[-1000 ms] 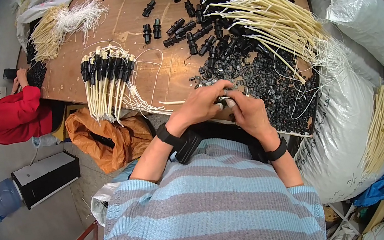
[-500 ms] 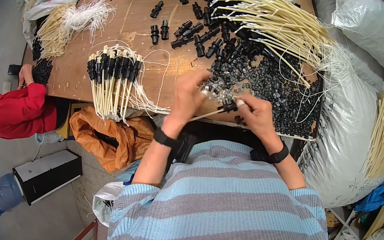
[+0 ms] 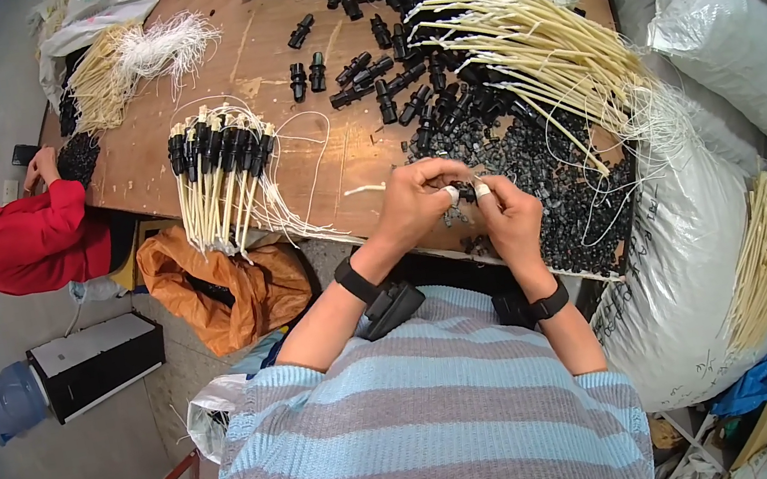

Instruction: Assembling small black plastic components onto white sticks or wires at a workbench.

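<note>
Close together at the table's front edge, my left hand (image 3: 418, 203) and my right hand (image 3: 514, 216) pinch a small black connector (image 3: 465, 191) between their fingertips. White tape wraps a few fingertips. A cream tube (image 3: 363, 189) sticks out leftward from behind my left hand; where it meets the connector is hidden by the fingers. Just beyond and under the hands spreads a heap of tiny dark clips (image 3: 551, 181). Black connectors (image 3: 397, 75) lie loose behind it. To the left, a bunch of cream tubes with black connectors (image 3: 221, 150) on their ends lies at the table edge.
Long cream tubes with white strings (image 3: 535, 52) cover the table's right side. Full white sacks (image 3: 685, 280) crowd the right. An orange bag (image 3: 224, 286) stands on the floor at left. Another person in red (image 3: 28, 238) sits at the table's far left, beside a water dispenser (image 3: 98, 353).
My left hand has come rightward to meet my right hand at the connector. The cream tube now points out behind the left hand instead of lying in front of it.
</note>
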Demonstrator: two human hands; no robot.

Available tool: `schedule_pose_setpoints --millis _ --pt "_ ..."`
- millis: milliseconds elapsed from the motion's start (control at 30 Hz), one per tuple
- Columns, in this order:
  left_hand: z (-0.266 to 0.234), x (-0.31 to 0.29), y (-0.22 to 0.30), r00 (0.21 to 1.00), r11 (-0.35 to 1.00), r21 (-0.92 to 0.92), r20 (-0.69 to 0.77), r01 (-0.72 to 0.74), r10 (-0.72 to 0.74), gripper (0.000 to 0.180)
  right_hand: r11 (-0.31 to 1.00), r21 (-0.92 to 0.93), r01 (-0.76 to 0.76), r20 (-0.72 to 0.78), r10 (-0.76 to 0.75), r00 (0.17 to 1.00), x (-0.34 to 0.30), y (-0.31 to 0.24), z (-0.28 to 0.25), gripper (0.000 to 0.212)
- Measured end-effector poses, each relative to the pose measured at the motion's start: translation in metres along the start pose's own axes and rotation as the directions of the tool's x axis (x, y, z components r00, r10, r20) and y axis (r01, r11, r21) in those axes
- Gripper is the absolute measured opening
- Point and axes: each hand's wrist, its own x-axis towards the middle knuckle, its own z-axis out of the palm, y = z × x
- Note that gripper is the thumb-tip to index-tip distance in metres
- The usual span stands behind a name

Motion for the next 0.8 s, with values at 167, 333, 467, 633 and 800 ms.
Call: schedule_pose_setpoints --millis 167,333,467,633,800 --pt "0.001 0.002 -0.010 0.992 0.991 -0.048 -0.001 0.125 -0.125 0.016 0.873 -0.282 0.397 -0.048 -0.426 0.903 -0.001 -0.007 0.002 0.015" --pt "-0.012 0.004 -0.005 1.000 0.929 0.371 -0.023 0.015 -0.007 0.022 0.909 -0.167 0.381 0.002 -0.386 0.922 -0.004 -0.007 -0.003 0.014" --pt "-0.006 -0.001 0.017 0.949 0.795 0.523 0.113 -0.307 0.293 0.036 0.620 0.721 -0.308 0.269 0.159 0.950 0.000 -0.021 -0.021 0.018" --pt "-0.015 0.001 0.000 0.905 0.722 0.560 0.357 -0.407 0.234 0.045 0.563 0.716 -0.413 0.368 0.200 0.908 0.002 -0.017 -0.029 0.026" --pt "-0.017 0.001 0.006 0.940 0.723 0.611 0.295 -0.322 0.170 0.035 0.871 -0.246 0.426 0.285 -0.355 0.890 -0.003 -0.019 -0.037 0.036"
